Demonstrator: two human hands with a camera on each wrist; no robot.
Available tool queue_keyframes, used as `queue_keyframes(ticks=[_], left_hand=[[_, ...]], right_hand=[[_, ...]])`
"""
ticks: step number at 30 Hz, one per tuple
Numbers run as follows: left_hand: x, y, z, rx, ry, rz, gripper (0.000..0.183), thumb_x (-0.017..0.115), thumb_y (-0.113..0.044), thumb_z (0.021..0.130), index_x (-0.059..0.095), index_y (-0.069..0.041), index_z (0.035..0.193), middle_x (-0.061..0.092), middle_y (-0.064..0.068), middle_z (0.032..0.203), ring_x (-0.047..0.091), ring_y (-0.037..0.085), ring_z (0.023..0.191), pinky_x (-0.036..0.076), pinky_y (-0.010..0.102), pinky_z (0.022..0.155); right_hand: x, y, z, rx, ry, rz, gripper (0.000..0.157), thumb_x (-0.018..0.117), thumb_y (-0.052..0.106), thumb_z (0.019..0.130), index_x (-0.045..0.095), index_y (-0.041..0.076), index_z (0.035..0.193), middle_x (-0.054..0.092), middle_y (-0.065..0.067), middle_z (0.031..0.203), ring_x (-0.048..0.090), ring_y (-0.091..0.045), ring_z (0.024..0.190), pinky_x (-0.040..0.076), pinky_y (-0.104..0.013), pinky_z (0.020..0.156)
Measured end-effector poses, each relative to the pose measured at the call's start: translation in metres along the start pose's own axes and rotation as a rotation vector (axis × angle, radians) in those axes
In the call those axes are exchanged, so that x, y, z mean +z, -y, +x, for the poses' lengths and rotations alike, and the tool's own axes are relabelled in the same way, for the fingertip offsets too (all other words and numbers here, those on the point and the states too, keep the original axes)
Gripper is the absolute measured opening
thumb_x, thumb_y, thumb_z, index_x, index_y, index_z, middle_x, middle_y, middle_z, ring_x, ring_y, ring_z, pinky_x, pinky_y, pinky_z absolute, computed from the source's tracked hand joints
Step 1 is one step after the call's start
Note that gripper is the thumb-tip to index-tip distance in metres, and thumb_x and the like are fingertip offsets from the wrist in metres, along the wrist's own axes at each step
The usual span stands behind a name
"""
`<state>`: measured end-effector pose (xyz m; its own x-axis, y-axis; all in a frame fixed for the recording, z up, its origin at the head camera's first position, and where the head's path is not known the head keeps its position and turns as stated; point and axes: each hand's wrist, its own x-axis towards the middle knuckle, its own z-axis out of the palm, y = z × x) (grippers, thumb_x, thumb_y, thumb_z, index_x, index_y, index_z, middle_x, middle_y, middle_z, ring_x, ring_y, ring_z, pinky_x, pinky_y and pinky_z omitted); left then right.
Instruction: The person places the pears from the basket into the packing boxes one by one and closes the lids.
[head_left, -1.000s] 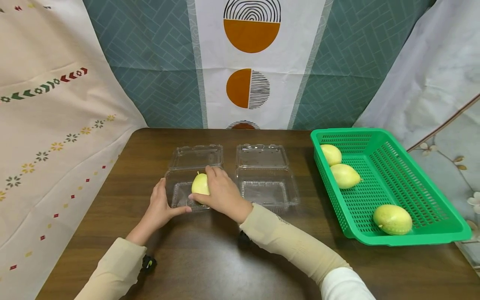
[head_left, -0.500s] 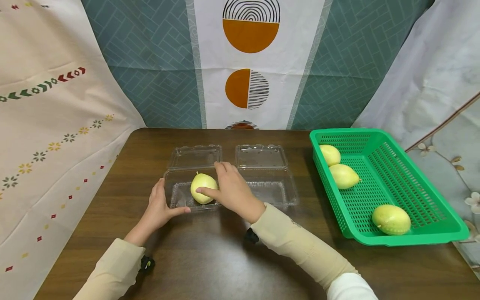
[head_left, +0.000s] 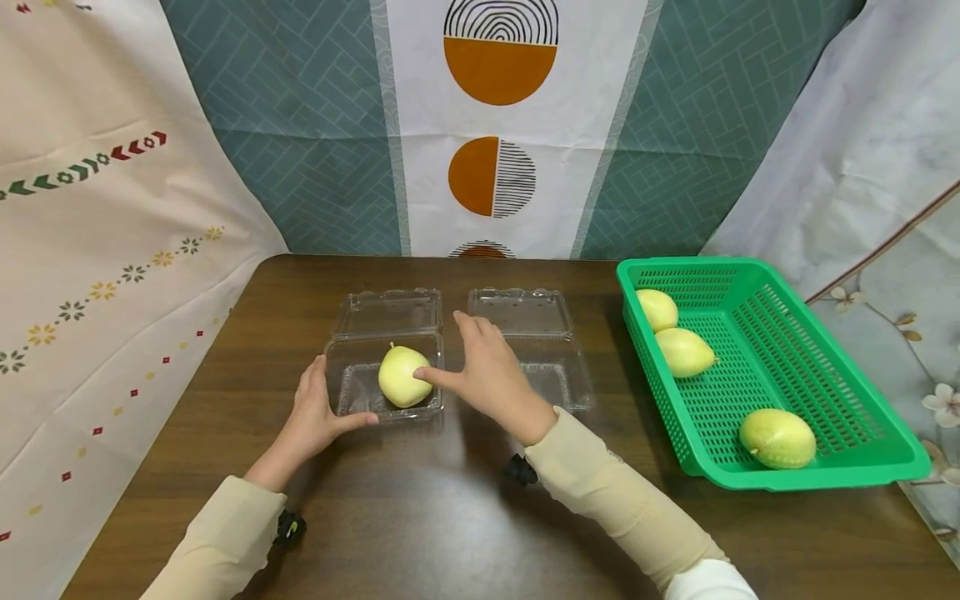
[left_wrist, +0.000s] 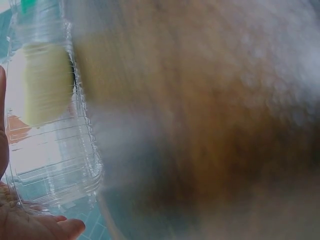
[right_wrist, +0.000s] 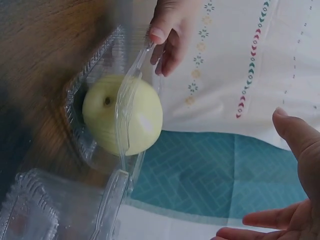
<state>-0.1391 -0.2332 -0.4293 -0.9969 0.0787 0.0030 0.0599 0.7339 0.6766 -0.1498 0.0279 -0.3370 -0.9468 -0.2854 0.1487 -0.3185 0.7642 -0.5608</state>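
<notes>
A small pale-yellow melon (head_left: 403, 377) with a short stem sits in the right half of the left clear plastic container (head_left: 352, 367), whose lid stands open at the back. My left hand (head_left: 315, 412) rests at that container's left front corner, fingers along its side and thumb at the front edge. The right wrist view shows that thumb (right_wrist: 158, 34) on the rim. My right hand (head_left: 495, 375) is spread between the two containers, its thumb tip close to the melon; whether they touch I cannot tell. In the right wrist view this hand (right_wrist: 305, 175) is apart from the melon (right_wrist: 122, 115).
A second clear container (head_left: 551, 367), lid open, stands to the right of the first. Further right is a green perforated basket (head_left: 825, 358) holding three yellow melons (head_left: 777, 438). A patterned cloth (head_left: 300, 125) hangs behind the wooden table (head_left: 420, 533).
My right hand has let go of the melon and drawn away to the right, its fingers spreading. The melon stays in the left container. My left hand keeps its place at the corner.
</notes>
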Motion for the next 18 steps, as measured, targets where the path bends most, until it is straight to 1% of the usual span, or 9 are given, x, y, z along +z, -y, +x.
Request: queue_keyframes(ticks=[6,11,18], left_hand=[[0.001,-0.001,0.000,-0.007,0.003,-0.010,0.127,0.085,-0.037,0.068,0.000,0.014,0.146,0.005,0.039,0.149,0.010,0.057,0.135,0.019,0.067,0.106],[0.001,-0.002,0.000,-0.011,0.003,-0.012,0.127,0.086,-0.036,0.068,-0.001,0.014,0.146,0.005,0.038,0.149,0.010,0.056,0.135,0.019,0.067,0.107],[0.001,0.000,0.000,-0.004,-0.002,-0.006,0.127,0.086,-0.036,0.067,0.000,0.014,0.146,0.005,0.039,0.150,0.011,0.057,0.135,0.020,0.067,0.106]], right_hand=[[-0.006,-0.007,-0.004,0.001,-0.029,-0.008,0.092,0.073,0.056,0.075,0.039,0.001,0.141,0.049,-0.016,0.136,0.047,-0.032,0.123,0.043,-0.044,0.102],[-0.012,-0.013,-0.007,0.013,-0.037,-0.028,0.091,0.072,0.056,0.076,0.040,0.001,0.141,0.052,-0.016,0.133,0.049,-0.032,0.120,0.044,-0.045,0.099],[-0.020,-0.021,-0.011,0.059,-0.043,-0.039,0.090,0.072,0.056,0.076,0.041,0.004,0.141,0.050,-0.015,0.137,0.048,-0.032,0.124,0.045,-0.047,0.099]])
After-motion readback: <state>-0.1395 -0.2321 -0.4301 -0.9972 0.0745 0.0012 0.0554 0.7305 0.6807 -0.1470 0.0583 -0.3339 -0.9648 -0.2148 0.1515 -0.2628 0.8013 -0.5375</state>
